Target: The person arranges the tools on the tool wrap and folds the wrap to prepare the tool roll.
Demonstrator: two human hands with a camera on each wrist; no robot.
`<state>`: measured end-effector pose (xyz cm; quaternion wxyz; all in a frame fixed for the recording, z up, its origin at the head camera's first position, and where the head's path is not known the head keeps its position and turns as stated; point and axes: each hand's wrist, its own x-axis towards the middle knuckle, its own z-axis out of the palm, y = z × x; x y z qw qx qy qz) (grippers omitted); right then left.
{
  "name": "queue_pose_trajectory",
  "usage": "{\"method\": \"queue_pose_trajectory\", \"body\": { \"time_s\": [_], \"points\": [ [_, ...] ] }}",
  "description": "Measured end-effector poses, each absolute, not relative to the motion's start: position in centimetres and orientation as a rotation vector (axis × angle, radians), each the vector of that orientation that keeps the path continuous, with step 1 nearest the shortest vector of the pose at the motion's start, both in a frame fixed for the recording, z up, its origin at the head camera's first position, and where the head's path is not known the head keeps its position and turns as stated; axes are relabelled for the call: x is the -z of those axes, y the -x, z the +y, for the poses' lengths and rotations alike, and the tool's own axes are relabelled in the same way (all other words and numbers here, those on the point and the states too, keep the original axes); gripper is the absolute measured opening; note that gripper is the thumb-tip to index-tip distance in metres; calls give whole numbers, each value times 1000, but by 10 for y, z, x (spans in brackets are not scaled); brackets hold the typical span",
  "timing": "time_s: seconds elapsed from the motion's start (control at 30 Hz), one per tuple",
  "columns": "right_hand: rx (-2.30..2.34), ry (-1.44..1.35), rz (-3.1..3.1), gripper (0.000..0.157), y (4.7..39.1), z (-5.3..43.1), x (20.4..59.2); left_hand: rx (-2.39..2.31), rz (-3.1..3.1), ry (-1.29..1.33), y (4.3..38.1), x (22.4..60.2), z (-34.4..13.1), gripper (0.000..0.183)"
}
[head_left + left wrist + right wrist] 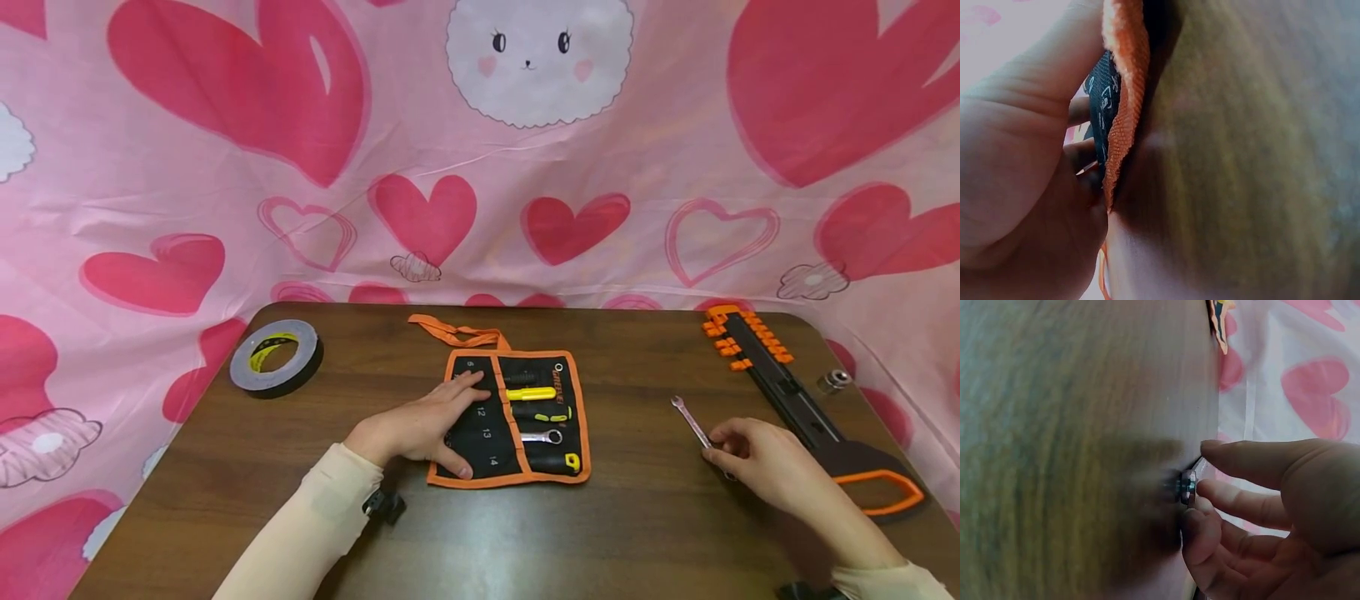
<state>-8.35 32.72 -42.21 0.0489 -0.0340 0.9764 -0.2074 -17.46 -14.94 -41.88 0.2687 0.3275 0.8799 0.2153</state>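
A black tool pouch with orange trim lies flat on the table. My left hand rests on its numbered left panel, fingers spread and fairly straight. Pockets on the right panel hold a yellow-handled tool, a ring-ended wrench and a few dark tools. Further right, my right hand pinches a small silver combination wrench between thumb and fingers, low over the table. The right wrist view shows one end of it by the fingertips, while the left wrist view shows the pouch's orange edge beside my palm.
A roll of tape lies at the far left of the table. On the right, beyond my right hand, is a long black-and-orange tool. A metal socket stands near the right edge. A heart-patterned cloth hangs behind.
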Motion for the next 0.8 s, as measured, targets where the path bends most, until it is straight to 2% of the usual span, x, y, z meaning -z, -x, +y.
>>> {"method": "queue_pose_trajectory", "body": {
  "time_s": [0.37, 0.8],
  "points": [
    [600, 65, 2966, 13, 83, 327, 424, -598, 2359, -855, 175, 420, -150, 113],
    [625, 29, 2825, 14, 89, 324, 422, -599, 2365, -851, 174, 419, -150, 112]
  ]
}}
